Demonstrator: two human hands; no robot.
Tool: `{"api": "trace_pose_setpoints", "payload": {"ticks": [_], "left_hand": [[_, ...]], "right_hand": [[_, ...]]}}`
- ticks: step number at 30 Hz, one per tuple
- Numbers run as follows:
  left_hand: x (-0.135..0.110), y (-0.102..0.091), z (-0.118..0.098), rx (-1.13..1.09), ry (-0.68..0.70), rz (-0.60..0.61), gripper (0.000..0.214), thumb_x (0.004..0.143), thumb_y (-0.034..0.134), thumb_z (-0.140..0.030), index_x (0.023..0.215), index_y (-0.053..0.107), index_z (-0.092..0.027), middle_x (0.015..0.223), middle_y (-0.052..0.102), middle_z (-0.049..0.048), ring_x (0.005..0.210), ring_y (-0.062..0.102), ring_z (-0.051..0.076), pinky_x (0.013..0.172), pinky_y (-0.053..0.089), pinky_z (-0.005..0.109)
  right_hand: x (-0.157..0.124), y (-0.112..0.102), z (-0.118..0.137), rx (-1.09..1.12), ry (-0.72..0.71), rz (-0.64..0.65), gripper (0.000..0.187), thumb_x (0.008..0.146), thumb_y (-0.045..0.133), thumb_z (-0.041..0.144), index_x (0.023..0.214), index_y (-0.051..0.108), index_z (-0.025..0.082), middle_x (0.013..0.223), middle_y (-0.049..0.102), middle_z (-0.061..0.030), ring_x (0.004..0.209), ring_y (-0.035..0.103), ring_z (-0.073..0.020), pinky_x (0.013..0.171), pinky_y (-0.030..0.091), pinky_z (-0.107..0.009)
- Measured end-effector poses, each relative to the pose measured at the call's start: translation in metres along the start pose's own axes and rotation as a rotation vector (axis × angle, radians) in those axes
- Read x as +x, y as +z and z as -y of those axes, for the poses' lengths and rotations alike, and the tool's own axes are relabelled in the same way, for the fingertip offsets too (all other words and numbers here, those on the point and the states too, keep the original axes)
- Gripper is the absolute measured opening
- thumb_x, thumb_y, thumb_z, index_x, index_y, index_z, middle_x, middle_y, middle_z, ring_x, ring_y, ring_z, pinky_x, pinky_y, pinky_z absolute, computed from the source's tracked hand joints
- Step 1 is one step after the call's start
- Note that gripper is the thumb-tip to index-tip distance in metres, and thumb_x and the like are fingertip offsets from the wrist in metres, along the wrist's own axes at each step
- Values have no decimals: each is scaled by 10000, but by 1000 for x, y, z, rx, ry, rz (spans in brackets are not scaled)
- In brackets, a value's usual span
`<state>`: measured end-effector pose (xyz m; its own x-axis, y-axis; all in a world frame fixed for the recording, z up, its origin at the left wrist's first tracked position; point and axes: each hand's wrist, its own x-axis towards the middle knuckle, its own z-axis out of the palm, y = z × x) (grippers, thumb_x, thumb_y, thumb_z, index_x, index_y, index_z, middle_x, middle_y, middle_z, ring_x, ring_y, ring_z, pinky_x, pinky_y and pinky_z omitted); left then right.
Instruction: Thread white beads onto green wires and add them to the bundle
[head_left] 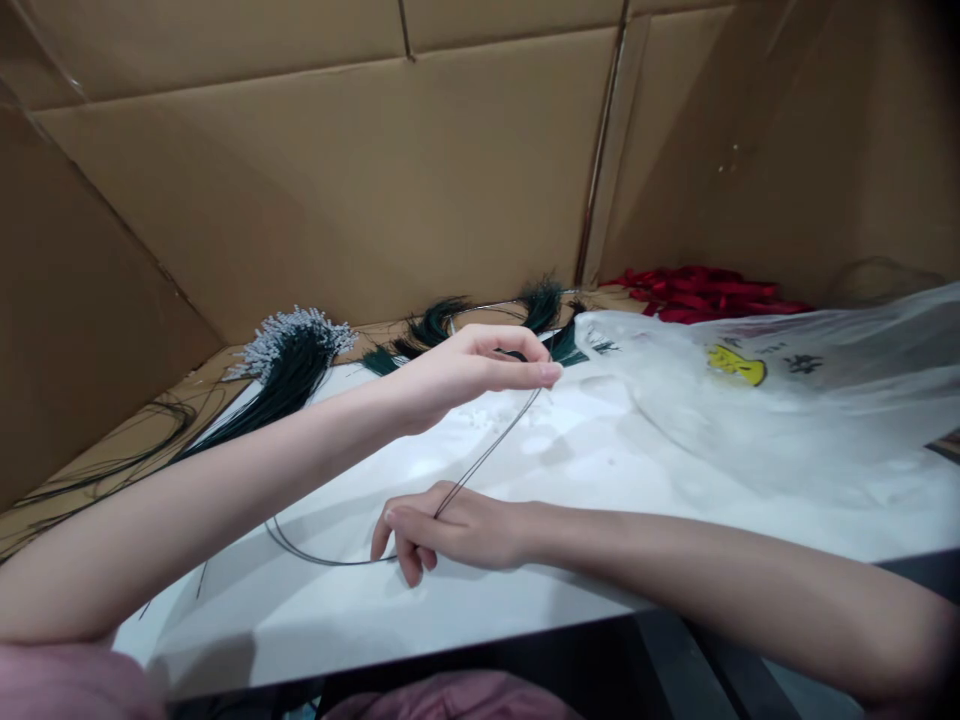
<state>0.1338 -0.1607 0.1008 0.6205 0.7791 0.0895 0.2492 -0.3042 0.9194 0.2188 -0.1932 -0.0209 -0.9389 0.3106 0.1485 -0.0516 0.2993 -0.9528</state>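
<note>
A thin dark wire (487,455) runs across the white table (585,470). My left hand (469,370) is raised over the table, its thumb and fingers pinched on the wire's upper end. My right hand (442,525) rests low on the table, fingers curled around the same wire, which curves out to the left of it in a loop. A bundle of dark green stems with white bead tips (289,350) lies behind my left forearm.
Dark green tufted pieces (480,320) lie at the back of the table. A clear plastic bag (757,390) with a yellow print is on the right, red pieces (705,292) behind it. Cardboard walls (360,170) enclose the table. Loose wires (112,460) trail on the left.
</note>
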Motion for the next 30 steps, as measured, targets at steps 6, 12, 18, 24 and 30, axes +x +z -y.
{"api": "trace_pose_setpoints", "payload": {"ticks": [6,12,18,24,30], "left_hand": [[9,4,7,-69,-135,-82,207,802,708,-381,802,619,-194,1078,645,41,1178,524,236,967,438,445],[18,7,13,-362,-156,82,178,807,734,-274,781,620,-140,993,704,82,943,670,182,940,487,409],[10,9,19,-379,-69,112,145,832,702,-229,751,644,-123,811,719,58,763,673,135,842,502,326],[-8,6,25,-331,-8,109,131,830,690,-235,755,657,-133,818,711,67,770,661,153,805,515,319],[-20,0,17,-215,84,-26,157,831,686,-245,724,617,-153,1173,661,81,1105,619,204,940,482,346]], "right_hand": [[0,0,2,-67,10,15,424,1037,283,432,911,593,172,719,605,-8,684,523,-115,757,451,-254],[-1,-2,0,-109,-27,42,443,1042,252,438,903,582,177,756,605,-6,721,549,-113,783,452,-252],[-4,-3,4,-89,-3,40,406,1041,285,420,986,602,173,768,602,1,724,547,-100,763,447,-222],[-6,-3,6,-73,-16,41,411,1035,314,435,1022,619,160,765,586,1,731,544,-95,731,452,-202],[-3,-1,-3,4,-50,16,433,1037,308,437,1030,620,137,739,588,-13,695,530,-101,713,466,-214]]}}
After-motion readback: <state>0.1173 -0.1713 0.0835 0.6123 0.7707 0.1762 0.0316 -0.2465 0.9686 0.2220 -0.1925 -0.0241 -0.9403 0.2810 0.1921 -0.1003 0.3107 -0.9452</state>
